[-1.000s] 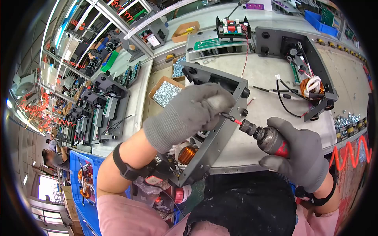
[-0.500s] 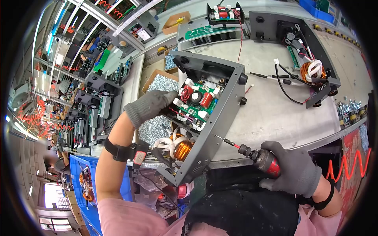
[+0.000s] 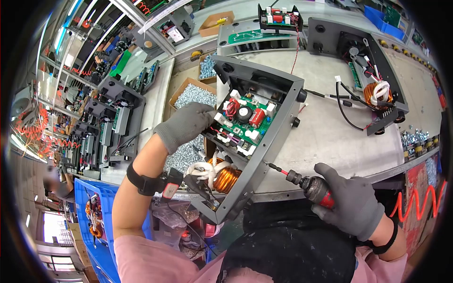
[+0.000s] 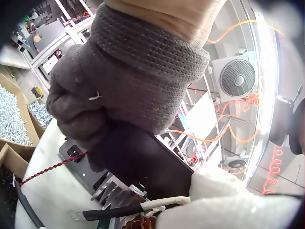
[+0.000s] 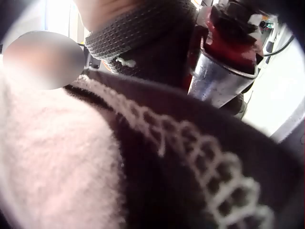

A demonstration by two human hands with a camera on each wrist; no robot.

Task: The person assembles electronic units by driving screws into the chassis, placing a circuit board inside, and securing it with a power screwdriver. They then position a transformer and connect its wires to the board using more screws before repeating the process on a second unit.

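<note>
a person's left hand keeps its grip curled on an open grey case as the right hand wraps its grip round a power driver.

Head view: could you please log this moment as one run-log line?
left hand grips chassis edge | right hand holds power screwdriver | bit points toward chassis panel | circuit board inside chassis

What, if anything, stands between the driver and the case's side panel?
Nothing visible: the driver in the right hand has its bit close to the side panel; contact I cannot tell. The left hand is well aside.
</note>
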